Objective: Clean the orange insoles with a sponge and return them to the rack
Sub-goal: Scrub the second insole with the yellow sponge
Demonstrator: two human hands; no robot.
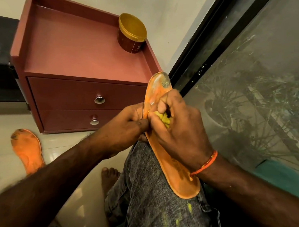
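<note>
An orange insole (172, 167) lies lengthwise over my grey-jeaned knee, its worn, greyish toe end pointing up toward the cabinet. My left hand (126, 127) grips the insole's left edge near the middle. My right hand (176, 127) is curled round a yellow sponge (164, 119) and presses it against the insole's upper half. A second orange insole (28, 151), with dark smudges at its toe, lies flat on the pale floor tiles to the left.
A reddish-brown two-drawer cabinet (86, 94) stands ahead, with a yellow-lidded tub (132, 33) on its top at the right. A dark-framed glass pane (255, 91) runs along the right side. My bare foot (109, 176) rests on the floor.
</note>
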